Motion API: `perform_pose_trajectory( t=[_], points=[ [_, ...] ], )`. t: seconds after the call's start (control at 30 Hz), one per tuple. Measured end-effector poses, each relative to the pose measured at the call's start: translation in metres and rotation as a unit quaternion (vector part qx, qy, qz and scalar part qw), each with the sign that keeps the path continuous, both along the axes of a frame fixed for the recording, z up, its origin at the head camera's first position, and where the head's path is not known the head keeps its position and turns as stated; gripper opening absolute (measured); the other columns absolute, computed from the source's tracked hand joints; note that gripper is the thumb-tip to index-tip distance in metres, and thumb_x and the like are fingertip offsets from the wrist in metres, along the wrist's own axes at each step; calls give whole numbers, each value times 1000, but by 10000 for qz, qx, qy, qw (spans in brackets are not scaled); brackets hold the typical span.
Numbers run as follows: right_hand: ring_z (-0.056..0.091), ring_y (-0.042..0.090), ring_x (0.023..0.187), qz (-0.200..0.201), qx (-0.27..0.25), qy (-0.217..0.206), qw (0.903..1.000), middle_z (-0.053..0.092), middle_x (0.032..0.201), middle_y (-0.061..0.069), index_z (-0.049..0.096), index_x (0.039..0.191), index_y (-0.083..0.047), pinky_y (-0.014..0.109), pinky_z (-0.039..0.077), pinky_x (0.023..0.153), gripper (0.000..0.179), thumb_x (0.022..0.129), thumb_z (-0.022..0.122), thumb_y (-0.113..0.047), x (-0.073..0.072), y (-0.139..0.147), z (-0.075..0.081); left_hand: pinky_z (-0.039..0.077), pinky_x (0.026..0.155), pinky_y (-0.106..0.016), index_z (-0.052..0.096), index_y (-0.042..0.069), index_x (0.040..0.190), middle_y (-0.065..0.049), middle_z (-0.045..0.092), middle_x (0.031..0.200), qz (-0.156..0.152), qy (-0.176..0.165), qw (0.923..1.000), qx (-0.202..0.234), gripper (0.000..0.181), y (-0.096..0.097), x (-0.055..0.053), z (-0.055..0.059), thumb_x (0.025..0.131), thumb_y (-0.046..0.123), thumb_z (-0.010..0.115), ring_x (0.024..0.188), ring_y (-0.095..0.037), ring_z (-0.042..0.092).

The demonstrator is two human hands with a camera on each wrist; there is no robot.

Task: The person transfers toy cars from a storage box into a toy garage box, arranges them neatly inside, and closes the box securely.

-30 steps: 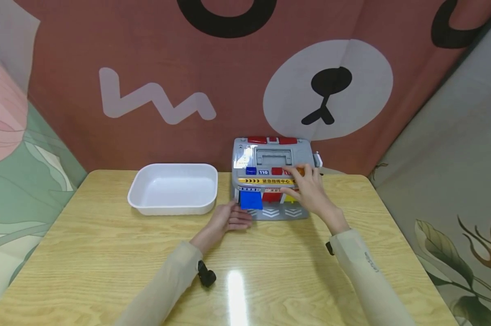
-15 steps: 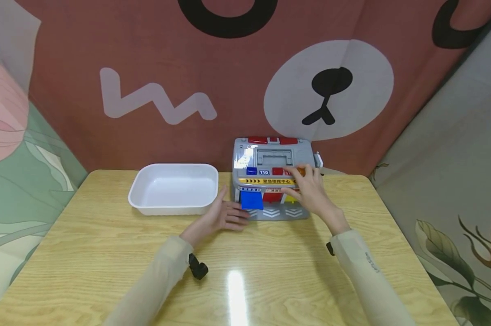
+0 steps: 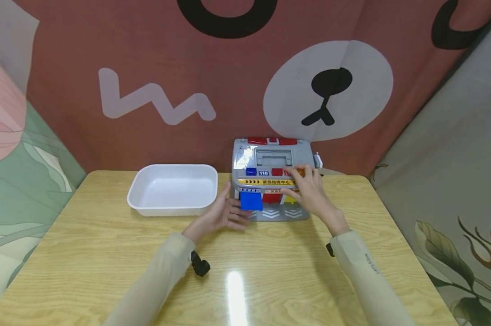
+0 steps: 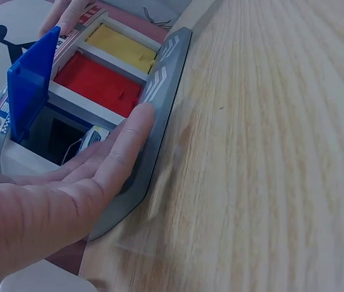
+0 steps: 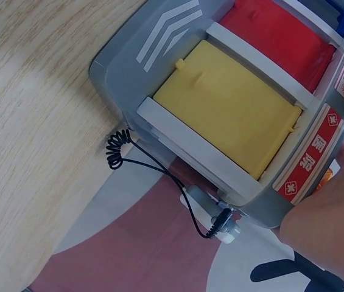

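Observation:
A grey toy garage [image 3: 269, 157] stands at the table's back edge. Its blue door [image 4: 30, 82] is swung up, while the red door [image 4: 98, 82] and yellow door [image 5: 229, 109] are down. Inside the blue bay, part of a small white-and-blue toy car [image 4: 92, 137] shows behind the fingers. My left hand [image 3: 220, 213] is at that bay's front left, fingers extended across the opening and over the base. My right hand [image 3: 313, 192] grips the garage's upper front edge on the right, fingers on top near the orange button and thumb at the front.
A white plastic tub [image 3: 172, 188] stands left of the garage. A white handset-like piece [image 5: 211, 213] with a coiled black cord [image 5: 118, 149] hangs at the garage's right side. A printed curtain [image 3: 155, 50] rises right behind the table [image 3: 278, 271].
My left hand has drawn slightly back left from the blue bay, its thumb now raised and fingers spread. The right hand stays in place on the garage.

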State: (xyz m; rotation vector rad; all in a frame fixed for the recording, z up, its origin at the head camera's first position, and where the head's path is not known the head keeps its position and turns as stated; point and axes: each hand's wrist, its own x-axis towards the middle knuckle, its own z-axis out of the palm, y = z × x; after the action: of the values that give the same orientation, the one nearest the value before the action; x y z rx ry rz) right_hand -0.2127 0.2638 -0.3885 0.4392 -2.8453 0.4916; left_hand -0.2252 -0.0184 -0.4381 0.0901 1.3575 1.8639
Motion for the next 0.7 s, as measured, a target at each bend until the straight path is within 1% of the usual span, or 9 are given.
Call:
perform_pose_trajectory(
  t=[0.07, 0.13, 0.3, 0.43, 0.53, 0.63, 0.67, 0.7],
  points=[
    [25, 41, 119, -21, -19, -21, 10000, 30, 136, 21, 44, 142, -20, 58, 29, 94, 62, 89, 65, -45, 0, 0, 1, 45, 92, -58, 27, -11, 142, -37, 45, 134, -72, 43, 10000, -54, 108, 0, 0, 0, 86, 81, 18, 120, -51, 48],
    [25, 41, 119, -31, -38, -42, 10000, 30, 137, 20, 44, 142, -20, 58, 28, 94, 63, 89, 65, -45, 1, 1, 2, 46, 92, -58, 28, -11, 142, -37, 45, 133, -125, 82, 9998, -119, 105, 1, 0, 0, 88, 78, 14, 120, -50, 49],
    [25, 41, 119, -32, -44, -53, 10000, 30, 137, 21, 44, 142, -20, 59, 28, 94, 62, 89, 65, -45, 1, 1, 3, 47, 90, -58, 30, -8, 142, -36, 49, 131, -135, 95, 9995, -270, 103, 2, -2, 0, 88, 78, 12, 116, -49, 52],
    [25, 41, 119, -41, -31, -44, 10000, 30, 137, 21, 44, 142, -21, 59, 29, 94, 62, 89, 65, -45, 1, 2, 2, 48, 89, -58, 30, -6, 142, -36, 50, 129, -150, 129, 9994, -289, 105, 3, -3, 0, 86, 81, 14, 114, -49, 54],
    [24, 41, 120, -64, -31, -53, 10000, 30, 137, 21, 44, 142, -20, 59, 28, 94, 62, 89, 65, -44, 2, 2, 2, 47, 90, -59, 28, -6, 143, -36, 50, 129, -186, 146, 9995, -217, 107, 5, -2, 0, 85, 83, 17, 115, -50, 52],
    [24, 41, 120, -72, -30, -80, 9999, 30, 137, 20, 44, 143, -21, 59, 29, 95, 62, 89, 65, -45, 2, 1, 1, 47, 89, -59, 27, -6, 144, -36, 51, 129, -99, 157, 9995, -265, 107, 5, 0, 2, 85, 83, 17, 115, -50, 53],
    [24, 41, 120, -61, -36, -87, 9999, 30, 137, 20, 44, 143, -21, 59, 29, 95, 62, 89, 65, -45, 2, 1, 1, 48, 88, -58, 28, -6, 143, -36, 52, 127, -7, 166, 9993, -339, 106, 5, 1, 3, 85, 82, 18, 112, -49, 55],
    [24, 40, 120, -52, -38, -89, 9999, 30, 137, 20, 44, 143, -21, 59, 29, 95, 62, 89, 65, -45, 1, 1, 1, 50, 87, -57, 30, -7, 140, -35, 54, 124, 105, 254, 9986, -458, 103, 5, 2, 4, 87, 80, 18, 109, -48, 58]
  ],
)
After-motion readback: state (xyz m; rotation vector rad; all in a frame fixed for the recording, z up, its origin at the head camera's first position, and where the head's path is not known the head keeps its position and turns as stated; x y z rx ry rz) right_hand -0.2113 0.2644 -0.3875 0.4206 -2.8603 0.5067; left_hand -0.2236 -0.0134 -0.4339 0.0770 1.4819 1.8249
